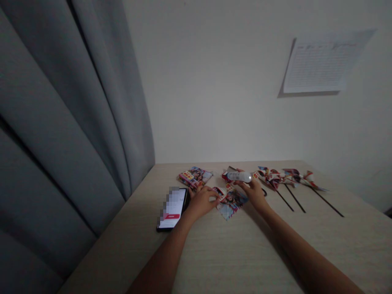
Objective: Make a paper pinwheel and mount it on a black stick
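A colourful printed paper sheet (232,203) lies on the table between my hands, part of it curled up near the left fingers. My left hand (202,201) pinches the left corner of this sheet between thumb and fingers. Above the sheet's upper right part, my right hand (252,191) is wrapped round a clear bottle (240,176) with a white label and a red end at its left. The bottle is tilted nearly level. Behind my left hand sits a stack of similar printed papers (194,177).
A phone (173,209) with a lit screen lies left of my left arm. At the right are several folded paper pinwheels (272,178) on black sticks (327,202). The table (214,261) meets the wall behind; a grey curtain (76,122) hangs at the left.
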{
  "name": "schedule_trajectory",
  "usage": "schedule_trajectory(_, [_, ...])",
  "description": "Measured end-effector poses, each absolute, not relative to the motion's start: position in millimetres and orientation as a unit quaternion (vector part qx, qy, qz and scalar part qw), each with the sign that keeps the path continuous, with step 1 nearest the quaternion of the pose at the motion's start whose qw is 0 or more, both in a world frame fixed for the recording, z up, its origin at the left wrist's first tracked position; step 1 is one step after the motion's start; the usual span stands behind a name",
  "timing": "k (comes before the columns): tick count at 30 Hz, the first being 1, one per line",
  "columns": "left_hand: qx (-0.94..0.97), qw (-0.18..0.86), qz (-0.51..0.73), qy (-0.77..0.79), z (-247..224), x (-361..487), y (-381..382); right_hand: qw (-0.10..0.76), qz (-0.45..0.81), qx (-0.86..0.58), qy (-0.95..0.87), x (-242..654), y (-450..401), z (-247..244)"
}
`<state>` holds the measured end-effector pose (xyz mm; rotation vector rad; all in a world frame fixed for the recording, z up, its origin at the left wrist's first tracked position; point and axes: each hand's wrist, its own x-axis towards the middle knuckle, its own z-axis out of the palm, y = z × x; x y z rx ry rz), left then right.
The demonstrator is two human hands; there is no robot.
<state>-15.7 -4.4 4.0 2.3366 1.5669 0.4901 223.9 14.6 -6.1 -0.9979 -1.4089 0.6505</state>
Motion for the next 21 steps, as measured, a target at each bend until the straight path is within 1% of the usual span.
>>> schedule_trajectory(5, [0.809, 0.152, 0.168, 0.542, 5, -16, -5, 0.606, 0.368, -0.415, -0.571, 224, 18, -10])
schedule_trajectory(9, [0.807, 0.156, 0.170, 0.544, 8, -15, -7, 0.626, 0.405, -0.400, -0.533, 229, 21, -13])
schedule_trajectory(12, [0.805, 0.159, 0.167, 0.546, 9, -15, -7, 0.626, 0.432, -0.413, -0.500, 233, 20, -13])
schedule_trajectory(16, [0.809, 0.155, 0.160, 0.544, 10, -15, -8, 0.625, 0.398, -0.461, -0.489, 239, 20, -13])
schedule_trajectory(21, [0.810, 0.151, 0.156, 0.545, 10, -15, -8, 0.590, 0.279, -0.516, -0.555, 248, 25, -15])
